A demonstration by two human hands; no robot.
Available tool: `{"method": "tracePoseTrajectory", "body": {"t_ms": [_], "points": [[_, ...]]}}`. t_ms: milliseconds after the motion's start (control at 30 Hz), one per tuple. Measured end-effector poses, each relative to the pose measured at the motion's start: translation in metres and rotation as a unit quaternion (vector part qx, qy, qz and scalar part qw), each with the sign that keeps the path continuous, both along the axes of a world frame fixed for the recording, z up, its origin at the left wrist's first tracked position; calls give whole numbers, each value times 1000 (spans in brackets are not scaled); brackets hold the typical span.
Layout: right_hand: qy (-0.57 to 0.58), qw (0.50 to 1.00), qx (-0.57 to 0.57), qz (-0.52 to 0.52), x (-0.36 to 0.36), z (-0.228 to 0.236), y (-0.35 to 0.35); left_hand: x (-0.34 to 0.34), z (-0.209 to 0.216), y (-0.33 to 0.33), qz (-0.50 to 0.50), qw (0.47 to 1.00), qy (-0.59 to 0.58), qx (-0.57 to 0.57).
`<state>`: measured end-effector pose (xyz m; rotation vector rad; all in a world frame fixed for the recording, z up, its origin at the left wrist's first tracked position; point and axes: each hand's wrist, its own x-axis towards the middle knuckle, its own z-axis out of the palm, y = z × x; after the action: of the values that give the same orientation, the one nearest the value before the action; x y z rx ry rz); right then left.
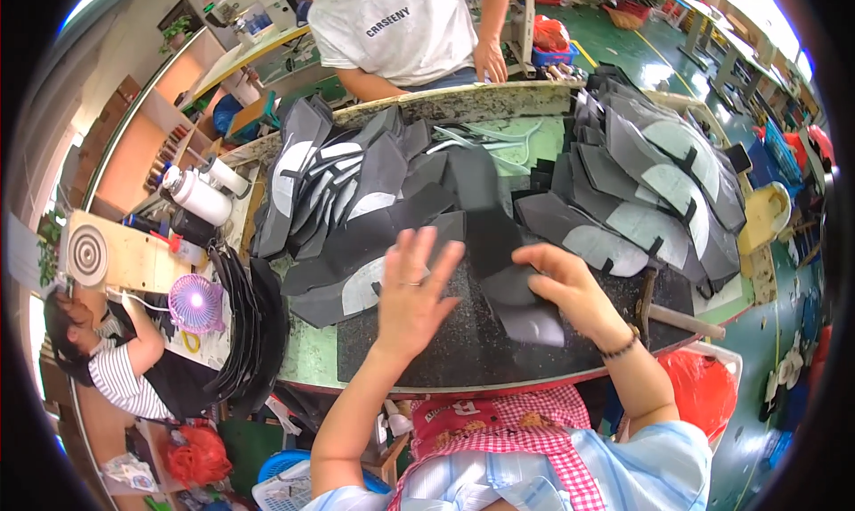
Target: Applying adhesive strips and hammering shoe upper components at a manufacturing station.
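My left hand (412,297) is held over the work surface with its fingers spread and nothing in it, just above a dark grey flat piece with a pale rounded patch (363,286). With thumb and fingers bent together, my right hand (574,295) grips the edge of a long, dark shoe-upper-like piece (512,290). Motion blurs that piece, and its near end looks paler. Underneath lies a black speckled mat (445,355). Piles of similar pieces stand on both sides, a left pile (312,168) and a larger right pile (655,168).
A hammer (684,321) lies right of my right hand. Curved black strips (240,324), a pink fan (196,303) and a white bottle (198,196) stand at the left. Across the table is a person in a white shirt (401,39); another person (129,368) sits at the left.
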<state>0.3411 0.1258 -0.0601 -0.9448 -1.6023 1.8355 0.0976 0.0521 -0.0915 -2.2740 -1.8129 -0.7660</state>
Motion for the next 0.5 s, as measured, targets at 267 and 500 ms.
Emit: {"method": "tracePoseTrajectory", "body": {"t_ms": [267,500], "points": [[219,959,177,-45,22,67,4,18,56,46,-152,950,-179,208],[-124,904,395,-108,-57,0,133,-112,128,-80,415,846,200,269]]}}
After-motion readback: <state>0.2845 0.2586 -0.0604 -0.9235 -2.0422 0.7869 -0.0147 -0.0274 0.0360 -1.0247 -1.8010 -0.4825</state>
